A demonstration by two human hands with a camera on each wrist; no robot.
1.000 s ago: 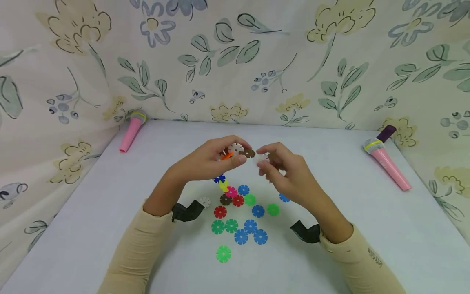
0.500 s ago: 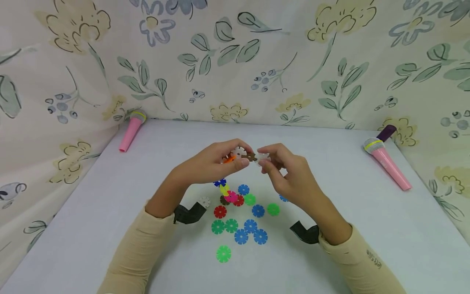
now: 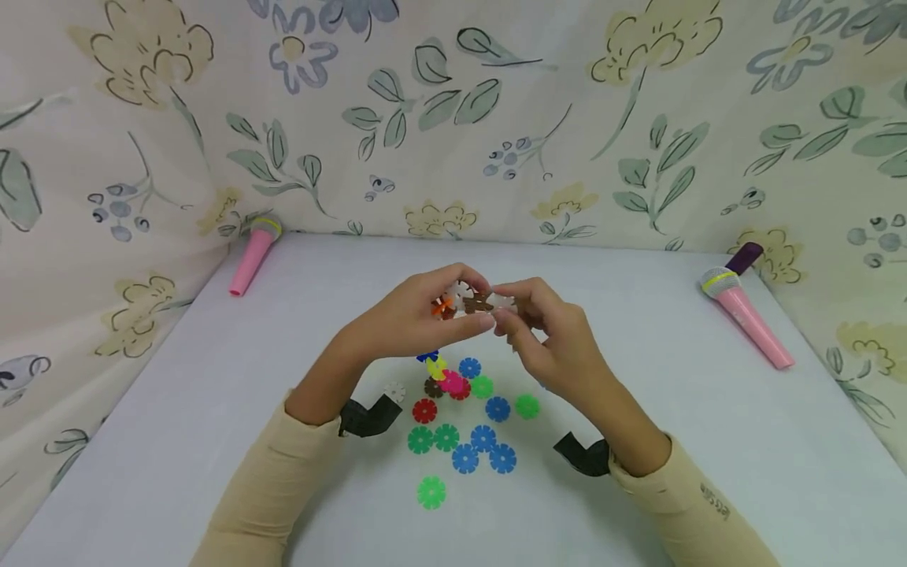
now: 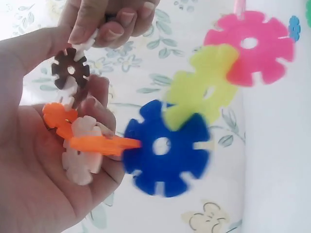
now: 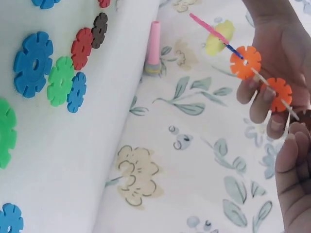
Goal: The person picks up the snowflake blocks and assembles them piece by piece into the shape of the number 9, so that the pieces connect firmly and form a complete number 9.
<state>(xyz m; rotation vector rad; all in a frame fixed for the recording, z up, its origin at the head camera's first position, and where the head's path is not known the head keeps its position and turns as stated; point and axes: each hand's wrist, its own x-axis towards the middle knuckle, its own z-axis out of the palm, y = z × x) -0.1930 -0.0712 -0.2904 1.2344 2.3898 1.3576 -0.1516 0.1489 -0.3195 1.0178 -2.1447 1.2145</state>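
Note:
Above the table my left hand (image 3: pixel 397 315) holds a chain of slotted plastic snowflake discs. In the left wrist view a pink disc (image 4: pixel 265 63), a yellow disc (image 4: pixel 199 92) and a blue disc (image 4: pixel 143 165) dangle past the palm. Orange discs (image 4: pixel 104 145) and a white disc (image 4: pixel 77 170) lie against the fingers, and a brown disc (image 4: pixel 59 68) ends the chain near the thumb. My right hand (image 3: pixel 563 327) pinches another white disc (image 3: pixel 505 302) at the brown disc's edge, its fingertips covering part of it. Both hands' fingertips meet closely.
Loose discs lie on the white table (image 3: pixel 340 504) below: blue (image 3: pixel 498 409), green (image 3: pixel 431 492), red (image 3: pixel 424 410), brown and white. One pink toy microphone (image 3: pixel 249 260) lies at back left, another pink microphone (image 3: pixel 751 323) at right beside a dark purple object (image 3: pixel 745 258). Floral cloth (image 3: pixel 453 118) hangs behind.
The hands have drawn together, bringing the right hand's white disc against the brown disc. My left hand has shifted slightly right, and the dangling chain has swung a little lower and rightward.

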